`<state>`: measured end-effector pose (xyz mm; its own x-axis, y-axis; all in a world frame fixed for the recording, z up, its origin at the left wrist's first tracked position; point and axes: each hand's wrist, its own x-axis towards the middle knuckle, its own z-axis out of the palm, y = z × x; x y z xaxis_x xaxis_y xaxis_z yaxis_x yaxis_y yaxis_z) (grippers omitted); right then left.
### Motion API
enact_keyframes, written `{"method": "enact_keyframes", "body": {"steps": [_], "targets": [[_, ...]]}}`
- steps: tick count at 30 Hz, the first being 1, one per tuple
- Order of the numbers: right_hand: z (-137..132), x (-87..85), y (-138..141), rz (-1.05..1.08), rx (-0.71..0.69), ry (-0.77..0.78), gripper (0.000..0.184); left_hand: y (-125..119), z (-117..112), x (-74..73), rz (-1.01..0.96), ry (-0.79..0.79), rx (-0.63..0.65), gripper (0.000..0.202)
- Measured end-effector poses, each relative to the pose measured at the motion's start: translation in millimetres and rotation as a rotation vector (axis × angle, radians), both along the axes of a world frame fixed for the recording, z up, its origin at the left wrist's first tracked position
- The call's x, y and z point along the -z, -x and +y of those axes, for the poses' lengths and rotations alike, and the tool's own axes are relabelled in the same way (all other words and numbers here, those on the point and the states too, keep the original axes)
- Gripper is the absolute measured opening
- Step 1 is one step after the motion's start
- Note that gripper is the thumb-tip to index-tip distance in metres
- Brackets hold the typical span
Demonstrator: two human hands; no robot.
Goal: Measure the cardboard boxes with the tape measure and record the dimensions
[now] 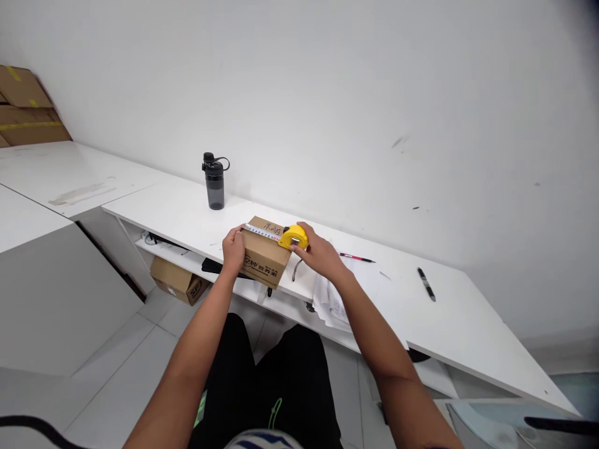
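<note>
A small brown cardboard box (264, 254) with dark printing on its near side and handwriting on top is at the front edge of the white desk. My right hand (318, 251) grips a yellow tape measure (294, 237) at the box's right top edge. Its white blade (262, 232) runs out across the box top to the left edge. There my left hand (233, 249) is closed on the box's left side, with fingertips by the blade's end. A dark wrist strap (296, 269) hangs below the tape measure.
Behind the box stands a dark water bottle (215, 181). Papers (334, 302), a red-and-black pen (357, 257) and a black marker (426, 284) lie to the right. Another carton (175, 280) sits below the desk; stacked cartons (32, 115) are at far left.
</note>
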<state>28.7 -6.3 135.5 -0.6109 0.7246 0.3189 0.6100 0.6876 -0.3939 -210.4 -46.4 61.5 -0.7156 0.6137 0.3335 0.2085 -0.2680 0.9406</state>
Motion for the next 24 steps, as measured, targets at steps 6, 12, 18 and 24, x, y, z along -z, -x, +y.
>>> {"method": "enact_keyframes", "body": {"steps": [6, 12, 18, 24], "targets": [[5, -8.2, 81, -0.009, -0.120, -0.018, 0.063, 1, -2, -0.3, 0.051, 0.027, 0.025, 0.034], [6, -18.6, 111, 0.079, -0.215, -0.072, 0.058, -11, -24, -24.0, 0.276, 0.065, -0.210, 0.056], [-49, 25.2, 26, 0.665, -0.108, 0.161, 0.076, -101, -69, -33.7, 0.262, -0.271, -0.071, 0.071], [-58, 75.8, -106, 0.641, -0.269, 0.410, 0.078, -200, -67, 0.4, 0.008, 0.052, 0.512, 0.057]]}}
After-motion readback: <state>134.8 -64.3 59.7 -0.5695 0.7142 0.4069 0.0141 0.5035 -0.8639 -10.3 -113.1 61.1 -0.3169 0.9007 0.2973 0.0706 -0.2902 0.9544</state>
